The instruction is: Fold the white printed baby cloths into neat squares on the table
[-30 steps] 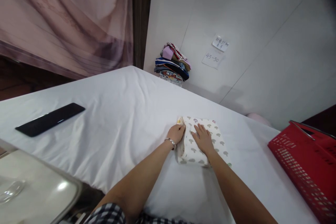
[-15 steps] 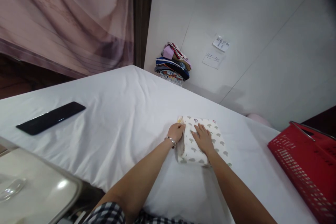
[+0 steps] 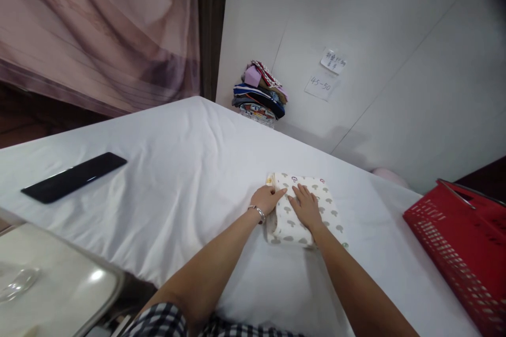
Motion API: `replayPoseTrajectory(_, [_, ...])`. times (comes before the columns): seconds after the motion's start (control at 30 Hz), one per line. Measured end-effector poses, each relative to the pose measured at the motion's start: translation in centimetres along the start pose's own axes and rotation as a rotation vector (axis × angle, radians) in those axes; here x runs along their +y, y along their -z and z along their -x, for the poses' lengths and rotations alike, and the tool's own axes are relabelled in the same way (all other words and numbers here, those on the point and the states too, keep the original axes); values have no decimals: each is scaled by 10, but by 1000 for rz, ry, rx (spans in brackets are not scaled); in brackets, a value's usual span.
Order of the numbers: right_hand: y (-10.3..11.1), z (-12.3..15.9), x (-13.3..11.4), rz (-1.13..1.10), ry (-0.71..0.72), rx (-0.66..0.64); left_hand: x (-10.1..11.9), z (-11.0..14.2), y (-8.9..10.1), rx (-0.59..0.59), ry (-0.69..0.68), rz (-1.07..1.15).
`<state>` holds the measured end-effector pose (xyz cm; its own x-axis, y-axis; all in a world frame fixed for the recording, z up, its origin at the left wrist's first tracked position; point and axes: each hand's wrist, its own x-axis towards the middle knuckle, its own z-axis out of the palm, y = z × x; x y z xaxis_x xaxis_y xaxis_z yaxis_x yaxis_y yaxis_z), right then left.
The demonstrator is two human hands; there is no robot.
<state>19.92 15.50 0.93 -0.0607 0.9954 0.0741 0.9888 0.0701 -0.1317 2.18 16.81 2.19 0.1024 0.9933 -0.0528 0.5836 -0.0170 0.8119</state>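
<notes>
A folded white cloth with a grey mushroom print (image 3: 316, 200) lies on the white sheet (image 3: 177, 179) in front of me. My right hand (image 3: 305, 209) rests flat on top of it, fingers stretched out. My left hand (image 3: 268, 199), with a bracelet at the wrist, lies at the cloth's left edge, its fingers reaching onto the top of the fold.
A long black flat object (image 3: 73, 177) lies at the left of the sheet. A pile of folded coloured clothes (image 3: 261, 92) sits in the far corner by the wall. A red plastic basket (image 3: 462, 242) stands at the right. A metal tray (image 3: 51, 279) is at the lower left.
My left hand has shifted from the side of the cloth so its fingers now lie over the top edge. The right hand stays flat on the cloth.
</notes>
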Motion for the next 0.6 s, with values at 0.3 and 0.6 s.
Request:
replayPoseTrajectory(0.3, [-3, -1, 2, 4, 2, 15, -2, 7, 3, -132, 56, 43])
replayPoseTrajectory(0.6, [-1, 0, 1, -9, 7, -5, -12, 34, 7, -285, 24, 229])
